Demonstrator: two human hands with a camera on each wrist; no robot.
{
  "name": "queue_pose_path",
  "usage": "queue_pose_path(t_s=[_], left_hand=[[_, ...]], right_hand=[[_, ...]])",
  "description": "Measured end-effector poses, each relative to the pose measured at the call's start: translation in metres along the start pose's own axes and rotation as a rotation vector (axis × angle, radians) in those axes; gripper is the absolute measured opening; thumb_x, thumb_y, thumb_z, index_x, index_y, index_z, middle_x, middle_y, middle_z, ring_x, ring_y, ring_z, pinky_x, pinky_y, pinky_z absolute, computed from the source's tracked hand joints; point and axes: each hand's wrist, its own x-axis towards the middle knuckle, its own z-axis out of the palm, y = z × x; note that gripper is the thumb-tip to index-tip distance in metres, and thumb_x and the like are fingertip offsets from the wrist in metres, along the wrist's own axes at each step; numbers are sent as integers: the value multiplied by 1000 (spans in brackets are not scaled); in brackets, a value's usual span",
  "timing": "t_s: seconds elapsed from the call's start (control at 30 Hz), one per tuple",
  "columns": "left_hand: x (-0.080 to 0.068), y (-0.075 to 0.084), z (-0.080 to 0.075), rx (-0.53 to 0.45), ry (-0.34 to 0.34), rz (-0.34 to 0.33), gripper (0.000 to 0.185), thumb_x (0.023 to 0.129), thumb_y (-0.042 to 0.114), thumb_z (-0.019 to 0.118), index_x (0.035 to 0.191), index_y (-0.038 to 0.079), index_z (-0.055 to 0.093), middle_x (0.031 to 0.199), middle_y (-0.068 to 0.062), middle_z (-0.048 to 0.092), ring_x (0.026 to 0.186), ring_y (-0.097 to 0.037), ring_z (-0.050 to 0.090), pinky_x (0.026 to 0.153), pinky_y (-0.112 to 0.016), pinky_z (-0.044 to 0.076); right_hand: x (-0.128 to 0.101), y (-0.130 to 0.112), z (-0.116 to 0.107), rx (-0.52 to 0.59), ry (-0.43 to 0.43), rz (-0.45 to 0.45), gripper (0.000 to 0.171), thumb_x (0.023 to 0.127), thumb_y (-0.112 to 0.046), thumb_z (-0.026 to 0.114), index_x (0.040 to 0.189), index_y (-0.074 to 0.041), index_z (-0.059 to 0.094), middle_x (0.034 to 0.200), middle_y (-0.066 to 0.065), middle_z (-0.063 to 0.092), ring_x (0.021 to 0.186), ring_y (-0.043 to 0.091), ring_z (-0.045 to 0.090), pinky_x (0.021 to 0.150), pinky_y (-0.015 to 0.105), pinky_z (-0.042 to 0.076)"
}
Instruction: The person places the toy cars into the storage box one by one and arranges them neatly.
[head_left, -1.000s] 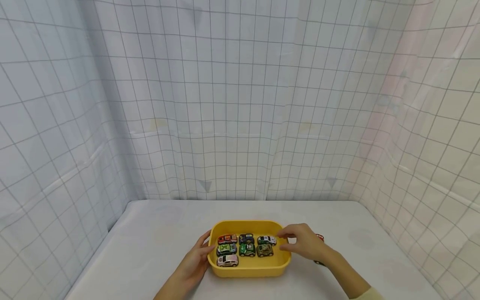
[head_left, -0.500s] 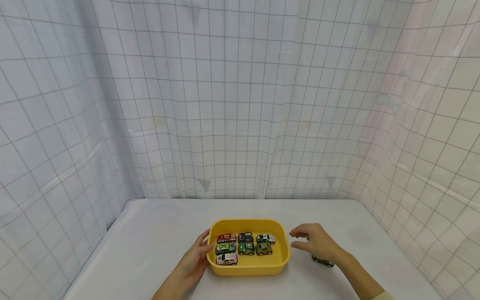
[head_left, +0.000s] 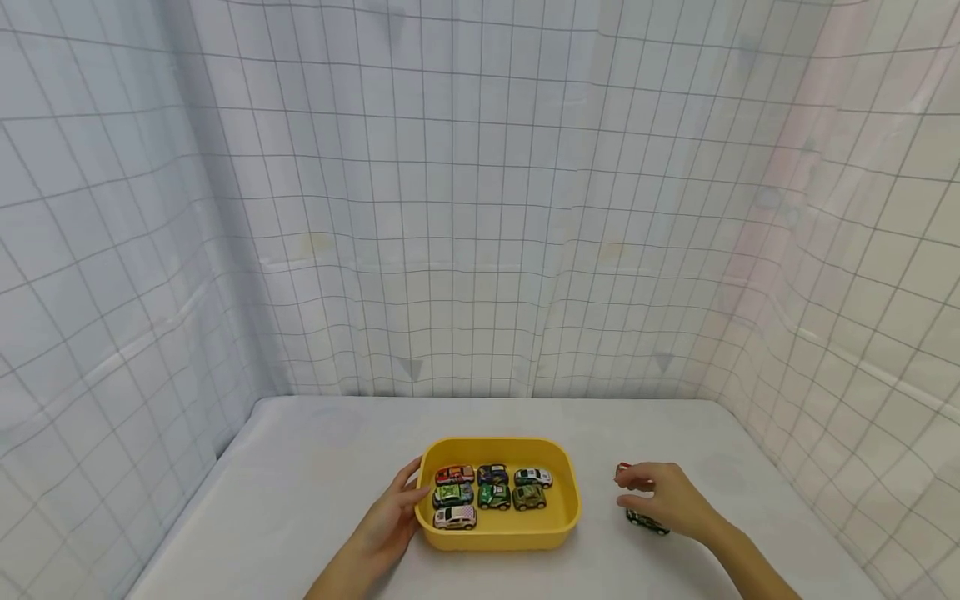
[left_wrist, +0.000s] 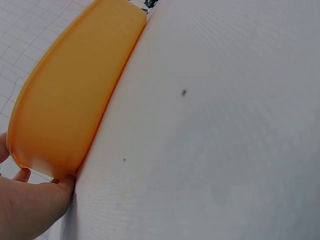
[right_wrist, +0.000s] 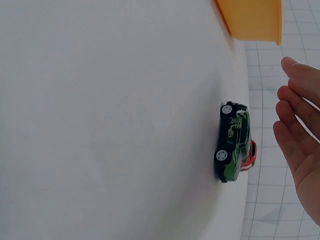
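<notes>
Fingers (right_wrist: 292,100) (right hand) hover just above green car (right_wrist: 232,141); not touching.

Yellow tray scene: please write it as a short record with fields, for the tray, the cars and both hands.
tray: yellow tray on the white table
cars inside: seven toy cars, three, three and one
cars outside: dark green car and red car, right of the tray
left hand: left hand rests against the tray's left side
right hand: right hand open above the two loose cars, holding nothing
</notes>
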Motion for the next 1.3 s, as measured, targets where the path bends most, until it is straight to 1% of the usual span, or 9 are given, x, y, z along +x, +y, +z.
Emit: queue_pose_path(t_s=[0.1, 0.3, 0.47, 0.77, 0.9, 1.03, 1.17, 1.2, 1.3], left_hand=[[0, 0, 1, 1, 0, 2, 71, 106, 7, 48, 165, 8, 8, 167, -29, 6, 153, -43, 15, 122, -56, 14], [3, 1, 1, 6, 6, 7, 72, 105, 8, 50, 165, 8, 10, 168, -29, 6, 153, -44, 15, 122, -56, 14], [3, 0, 0, -2, 7, 1, 72, 105, 7, 50, 165, 8, 10, 168, -28, 6, 153, -44, 15, 122, -56, 14], [2, -2, -2, 1, -5, 5, 70, 106, 7, 48, 165, 8, 10, 168, -28, 6, 153, -44, 14, 122, -56, 14], [2, -1, -2, 3, -4, 6, 72, 106, 8, 50, 165, 9, 10, 168, -28, 4, 153, -44, 13, 122, -57, 13], [2, 0, -2, -1, -8, 1, 72, 106, 7, 49, 165, 8, 8, 168, -28, 4, 153, -44, 13, 122, -56, 13], [1, 0, -2, -11, -10, -5, 72, 106, 7, 48, 165, 8, 8, 168, -28, 4, 153, -44, 13, 122, -56, 12], [1, 0, -2, -10, -10, -6, 72, 106, 7, 49, 165, 8, 8, 168, -29, 4, 153, -44, 13, 122, -56, 13], [1, 0, -2, -11, -10, -8, 72, 105, 7, 49, 165, 8, 8, 167, -29, 5, 153, -44, 14, 122, -56, 13]], right_hand=[[-8, 8, -4, -15, 11, 25, 24, 89, -21, 83, 106, -5, 76, 102, 5, 74, 93, 21, 69, 83, 35, 60], [-24, 22, -11, -59, -11, 69, 28, 89, -26, 83, 108, -6, 76, 105, 2, 74, 93, 17, 68, 84, 35, 59], [-36, 32, -10, -58, -29, 111, 35, 85, -30, 86, 110, -7, 76, 105, 0, 75, 95, 14, 69, 84, 34, 59], [-43, 44, -9, -60, -79, 145, 36, 83, -24, 88, 112, -6, 76, 110, 4, 74, 99, 18, 69, 84, 31, 58], [-41, 44, -10, -65, -88, 165, 35, 83, -25, 87, 112, -9, 76, 110, 1, 74, 100, 20, 68, 85, 32, 56], [-40, 45, -11, -89, -102, 170, 35, 84, -28, 86, 113, -11, 76, 110, 0, 74, 103, 25, 68, 88, 36, 55], [-39, 44, -12, -119, -107, 140, 35, 85, -28, 84, 113, -9, 76, 111, 3, 74, 105, 30, 67, 90, 43, 55], [-38, 44, -13, -118, -106, 130, 35, 85, -28, 84, 114, -8, 76, 112, 4, 74, 105, 30, 68, 90, 44, 55], [-35, 43, -14, -103, -102, 96, 36, 87, -27, 83, 115, -6, 75, 112, 5, 74, 103, 24, 68, 89, 40, 57]])
